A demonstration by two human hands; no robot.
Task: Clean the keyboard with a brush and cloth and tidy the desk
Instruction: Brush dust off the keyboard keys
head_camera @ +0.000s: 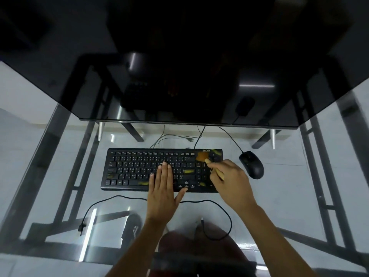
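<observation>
- A glass desk (279, 188) carries everything; its dark metal frame and the pale floor show through the top.
- A loose black cable (111, 198) curves over the glass just in front of the keyboard, its plug end lying toward the left front of it.
- The black keyboard (129, 168) sits flat at the middle of the desk, with yellowish smears on several keys and an orange-brown patch near its far right corner.
- The left hand (161, 190) lies palm down on the keyboard's middle, fingers straight and close together across the letter keys, thumb spread toward the arrow keys; it grips nothing.
- The right hand (229, 182) is over the keyboard's right end, above the number pad, fingers curled round a light wooden brush handle.
- The brush (214, 168) slants from that hand toward the keyboard's far right corner; its dark head seems to meet the number pad keys, though the bristles are hard to make out.
- A black mouse (252, 164) rests on the glass just to the right of the keyboard, apart from it, its wire running back toward the monitor.
- A dark monitor (179, 76) stands behind the keyboard, its glossy screen reflecting the desk.
</observation>
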